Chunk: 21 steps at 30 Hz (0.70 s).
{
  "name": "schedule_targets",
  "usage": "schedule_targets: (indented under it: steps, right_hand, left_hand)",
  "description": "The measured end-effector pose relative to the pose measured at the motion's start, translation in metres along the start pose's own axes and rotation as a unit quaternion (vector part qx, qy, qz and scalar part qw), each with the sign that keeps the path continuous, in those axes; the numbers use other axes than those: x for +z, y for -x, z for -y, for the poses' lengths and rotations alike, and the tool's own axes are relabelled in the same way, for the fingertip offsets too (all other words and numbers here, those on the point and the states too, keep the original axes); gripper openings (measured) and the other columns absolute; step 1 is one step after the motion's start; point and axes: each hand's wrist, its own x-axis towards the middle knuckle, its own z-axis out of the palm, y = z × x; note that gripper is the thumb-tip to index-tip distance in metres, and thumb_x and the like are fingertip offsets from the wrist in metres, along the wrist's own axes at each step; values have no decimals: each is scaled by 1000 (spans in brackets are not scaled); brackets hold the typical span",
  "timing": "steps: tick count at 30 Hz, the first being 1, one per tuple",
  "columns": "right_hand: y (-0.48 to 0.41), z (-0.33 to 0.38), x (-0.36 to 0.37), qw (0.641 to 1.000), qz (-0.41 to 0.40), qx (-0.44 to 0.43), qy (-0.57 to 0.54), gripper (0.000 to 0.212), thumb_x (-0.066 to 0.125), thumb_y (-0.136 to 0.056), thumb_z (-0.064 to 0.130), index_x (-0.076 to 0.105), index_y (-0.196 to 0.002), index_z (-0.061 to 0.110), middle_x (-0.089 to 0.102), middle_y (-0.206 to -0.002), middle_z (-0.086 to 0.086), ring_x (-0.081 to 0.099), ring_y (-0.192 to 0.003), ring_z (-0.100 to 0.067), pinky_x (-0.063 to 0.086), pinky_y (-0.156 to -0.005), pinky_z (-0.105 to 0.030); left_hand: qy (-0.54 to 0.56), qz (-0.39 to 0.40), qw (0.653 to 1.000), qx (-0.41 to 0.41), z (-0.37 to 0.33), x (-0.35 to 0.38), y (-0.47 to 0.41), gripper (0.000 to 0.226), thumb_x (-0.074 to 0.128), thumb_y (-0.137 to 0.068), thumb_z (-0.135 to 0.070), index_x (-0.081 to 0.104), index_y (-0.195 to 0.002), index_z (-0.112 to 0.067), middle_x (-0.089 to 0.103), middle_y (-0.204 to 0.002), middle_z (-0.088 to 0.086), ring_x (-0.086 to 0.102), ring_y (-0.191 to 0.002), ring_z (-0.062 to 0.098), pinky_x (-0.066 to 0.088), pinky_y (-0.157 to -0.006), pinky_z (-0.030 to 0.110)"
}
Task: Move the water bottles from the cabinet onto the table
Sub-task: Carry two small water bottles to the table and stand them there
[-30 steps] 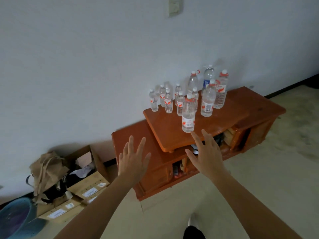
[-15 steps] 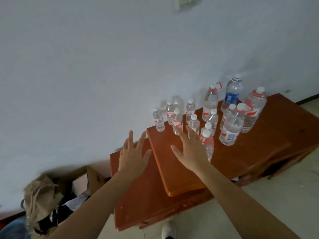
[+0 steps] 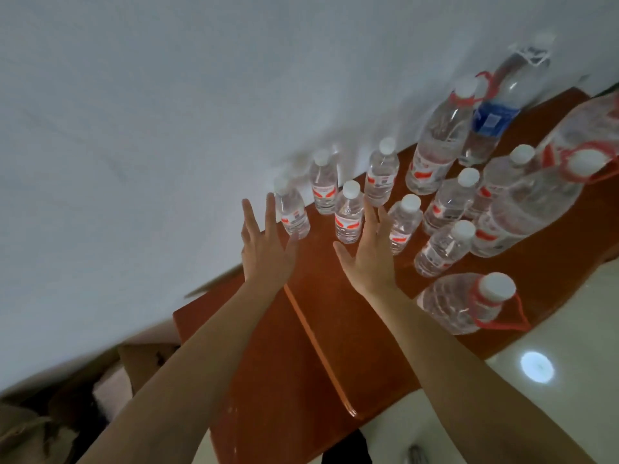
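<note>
While left grip (image 3: 264,252) and right grip (image 3: 371,259) spread wide, water bottles (image 3: 348,217) just ahead

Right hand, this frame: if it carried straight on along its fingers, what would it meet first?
Likely the back-row bottle. The open right hand points into the gap between the centre bottle and the neighbouring bottle on its right; depth is unclear, so its fingers may brush one of those first.
</note>
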Motion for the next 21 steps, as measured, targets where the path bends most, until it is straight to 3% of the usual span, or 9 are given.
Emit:
schedule_targets:
  steps: [3, 6, 9, 12, 16, 21]
  right_hand:
    - [-18, -20, 32, 999, -20, -9, -31, 94, 67, -91, 45, 9, -160, 20, 12, -165, -21, 12, -153, -39, 23, -118, -41]
    - [-30, -36, 57, 995, -66, -37, -65, 88, 72, -91, 32, 15, -155, 13, 22, -160, -22, 24, -150, -37, 34, -118, -53]
    - [-43, -42, 78, 986, -125, -49, -98, 84, 76, -89, 22, 19, -149, 10, 36, -152, -20, 41, -142, -32, 45, -110, -48]
    - [-52, -45, 89, 978, -159, -51, -125, 80, 75, -91, 17, 19, -148, 13, 41, -149, -22, 47, -139, -32, 48, -107, -44]
    - [-56, -56, 95, 976, -146, -70, -147, 78, 72, -92, 13, 18, -148, 15, 38, -150, -23, 45, -140, -34, 45, -110, -47]
    - [-39, -65, 87, 983, -103, -53, -145, 75, 64, -99, 30, 13, -152, 16, 35, -154, -13, 55, -131, -34, 54, -98, -50]
  left_hand:
    - [34, -33, 999, -2, 6, 23, -30, 90, 57, -97, -56, -4, -160, -38, -8, -170, 9, 32, -145, 45, 53, -87, 60]
    - [79, -37, 996, 0, 11, 43, -51, 91, 60, -96, -54, -3, -160, -38, -2, -171, 5, 48, -134, 45, 52, -87, 58]
    - [120, -27, 992, 10, 20, 66, -63, 90, 62, -94, -51, 2, -158, -36, 1, -171, 4, 62, -118, 45, 54, -88, 63]
    - [135, -41, 990, 22, 21, 77, -64, 86, 66, -92, -49, 7, -154, -37, 25, -164, 9, 60, -121, 43, 51, -91, 68]
    - [160, -74, 983, 44, 24, 84, -71, 88, 69, -93, -42, 13, -158, -26, 40, -158, 10, 53, -132, 38, 49, -98, 63]
    - [171, -81, 982, 7, 20, 85, -65, 79, 68, -96, -36, 10, -149, -34, 46, -149, 16, 63, -114, 43, 48, -94, 67]
